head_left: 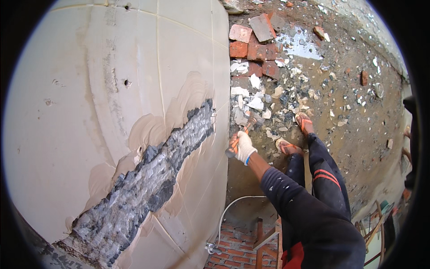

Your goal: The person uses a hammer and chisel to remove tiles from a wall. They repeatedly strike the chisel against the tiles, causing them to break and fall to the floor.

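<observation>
Right hand (244, 147), gloved, arm extended, fist closed on orange-handled hammer (242, 134) just right of chiselled wall groove (152, 179); left hand unseen.

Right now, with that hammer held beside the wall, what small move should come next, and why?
Probably swing the hammer in the gloved right hand back toward the chiselled channel in the tiled wall. The groove stops near the wall's edge, with cream tile intact around it, and the hammer hangs away from the wall.

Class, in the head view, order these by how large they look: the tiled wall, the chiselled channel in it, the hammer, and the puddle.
1. Tiled wall
2. Channel
3. Puddle and hammer: they look alike in size, and the puddle lies farther off, so I will not rank them.
</observation>
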Demonstrator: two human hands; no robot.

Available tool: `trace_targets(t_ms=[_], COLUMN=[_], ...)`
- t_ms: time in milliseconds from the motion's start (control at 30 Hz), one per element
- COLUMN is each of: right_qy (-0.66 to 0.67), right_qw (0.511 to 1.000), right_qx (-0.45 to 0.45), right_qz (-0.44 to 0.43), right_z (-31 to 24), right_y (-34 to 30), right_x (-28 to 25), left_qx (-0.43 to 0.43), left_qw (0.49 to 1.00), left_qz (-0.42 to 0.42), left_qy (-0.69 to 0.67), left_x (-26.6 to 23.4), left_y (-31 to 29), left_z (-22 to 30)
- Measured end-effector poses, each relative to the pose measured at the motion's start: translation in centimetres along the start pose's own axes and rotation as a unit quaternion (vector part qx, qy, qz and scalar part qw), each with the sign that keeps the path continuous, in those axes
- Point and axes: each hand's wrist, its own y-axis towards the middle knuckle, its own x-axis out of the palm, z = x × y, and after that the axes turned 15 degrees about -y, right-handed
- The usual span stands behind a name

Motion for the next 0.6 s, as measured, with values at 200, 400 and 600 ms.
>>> trace_targets(t_ms=[200, 400, 600], right_qy=[-0.153, -0.022, -0.173], right_qw=[0.976, 0.994, 0.970], right_qx=[0.136, 0.104, 0.153], right_qz=[-0.068, -0.010, -0.077], right_z=[1.8, 1.4, 0.3], right_y=[-0.7, -0.8, -1.5], right_x=[0.5, 1.2, -0.3], left_qx=[0.026, 0.115, 0.036], left_qw=[0.999, 0.993, 0.999], left_qz=[0.034, 0.007, -0.002], left_qy=[-0.005, -0.028, -0.028], left_x=[0.0, 0.0, -0.3], left_y=[-0.1, 0.7, 0.3], left_z=[-0.3, -0.4, 0.4])
